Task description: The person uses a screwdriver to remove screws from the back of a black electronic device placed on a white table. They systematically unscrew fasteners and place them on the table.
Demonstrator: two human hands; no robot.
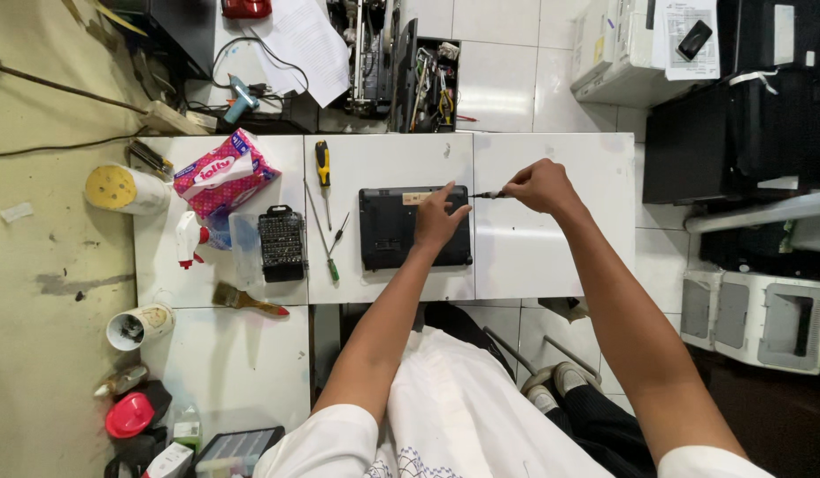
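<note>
1. Two hands work over a small black laptop (401,232) that lies closed, bottom side up, on the white table (534,257).
2. The left hand (438,219) rests on the right part of the laptop with fingers spread open; the index finger points to the upper edge. It grips nothing.
3. The right hand (538,186) is closed around a small screwdriver (488,194), whose thin tip points left toward the upper right corner of the laptop, near the left index finger.
4. Three more screwdrivers lie left of the laptop: one with a yellow and black handle (322,165), one thin and black (339,234), one with a green handle (330,265).
5. One black bit set case (282,243), one brush (248,300), one spray bottle (189,239) and one pink tissue pack (224,173) are farther left.
6. The table is white and stands on a floor of white tiles (507,80); printers (764,319) stand at the right side.
</note>
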